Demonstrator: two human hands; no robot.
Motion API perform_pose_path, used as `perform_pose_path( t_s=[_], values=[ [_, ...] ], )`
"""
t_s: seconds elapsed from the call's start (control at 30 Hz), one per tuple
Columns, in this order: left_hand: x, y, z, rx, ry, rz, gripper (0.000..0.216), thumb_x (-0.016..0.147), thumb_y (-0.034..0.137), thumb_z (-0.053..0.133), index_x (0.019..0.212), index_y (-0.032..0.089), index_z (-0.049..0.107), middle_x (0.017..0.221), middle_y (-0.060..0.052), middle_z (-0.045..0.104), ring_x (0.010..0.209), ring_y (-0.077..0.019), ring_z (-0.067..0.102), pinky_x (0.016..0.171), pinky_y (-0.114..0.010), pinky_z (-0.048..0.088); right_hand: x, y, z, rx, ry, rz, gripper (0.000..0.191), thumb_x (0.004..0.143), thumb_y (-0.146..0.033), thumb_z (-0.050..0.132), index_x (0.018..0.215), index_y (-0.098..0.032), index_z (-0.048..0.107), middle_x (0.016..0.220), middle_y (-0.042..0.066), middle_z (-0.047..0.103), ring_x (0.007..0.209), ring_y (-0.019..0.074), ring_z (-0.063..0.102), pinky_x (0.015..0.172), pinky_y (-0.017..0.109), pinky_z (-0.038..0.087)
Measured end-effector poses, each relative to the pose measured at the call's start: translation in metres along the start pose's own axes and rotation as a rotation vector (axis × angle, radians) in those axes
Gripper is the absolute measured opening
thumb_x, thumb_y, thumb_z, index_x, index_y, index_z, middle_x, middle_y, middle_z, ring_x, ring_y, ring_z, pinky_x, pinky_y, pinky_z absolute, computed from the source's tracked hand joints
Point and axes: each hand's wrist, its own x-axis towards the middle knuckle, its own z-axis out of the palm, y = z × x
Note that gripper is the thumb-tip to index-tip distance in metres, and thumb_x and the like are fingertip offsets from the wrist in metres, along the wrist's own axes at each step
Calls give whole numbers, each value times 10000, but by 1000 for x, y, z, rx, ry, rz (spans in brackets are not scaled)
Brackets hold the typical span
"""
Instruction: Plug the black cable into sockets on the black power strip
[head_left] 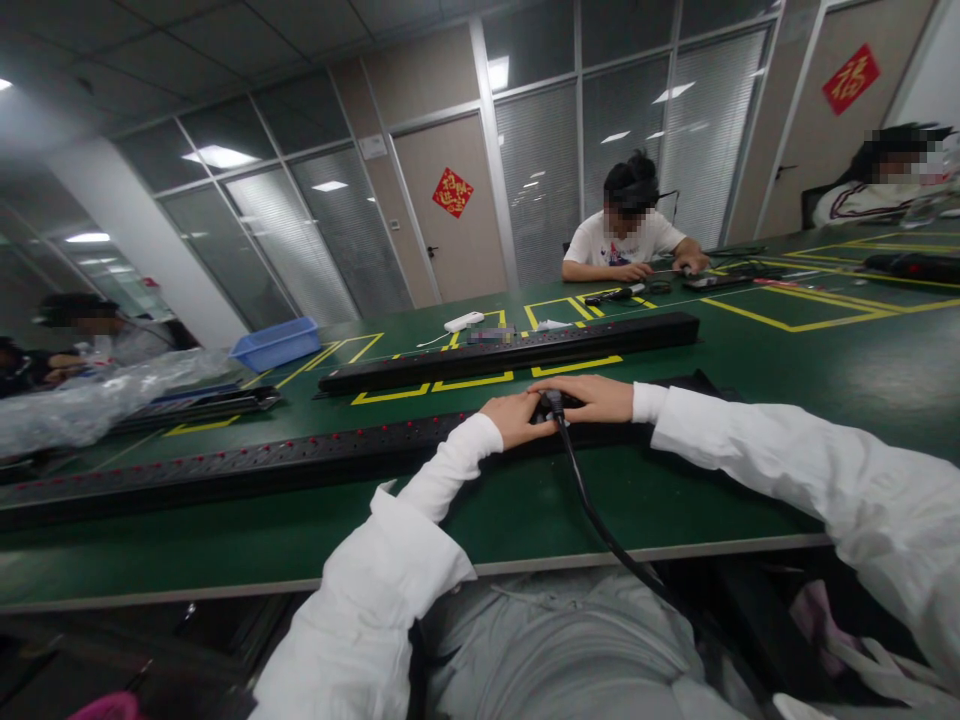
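A long black power strip (285, 460) with a row of small red spots lies across the near part of the green table. Both of my hands are at its right part. My left hand (514, 420) is closed on the power strip, its thumb pointing toward a black plug (553, 402). From the other side, my right hand (606, 398) curls over the power strip, its fingers reaching left behind the plug. A thick black cord (589, 500) runs from the plug over the table edge toward my lap. The contact under my fingers is partly hidden.
A second black power strip (517, 352) lies just behind. Farther off are a white device (463, 321), a blue basket (277, 343) and clear plastic wrap (112, 395). Yellow tape (480, 380) marks the green table (480, 520). Across it, a person (630, 225) handles small items.
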Motion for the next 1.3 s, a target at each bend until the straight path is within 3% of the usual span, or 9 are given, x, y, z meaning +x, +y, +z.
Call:
perform_pose_path(
  t_s=[1.3],
  values=[
    [1,0,1,-6,13,-5,546,735,631,257,1001,193,444,1040,-62,554,913,-242,540,721,-317,431,0,0,0,-8,2,11,525,782,-387,440,1248,-188,302,1213,79,430,1053,206,447,877,326,347]
  ],
)
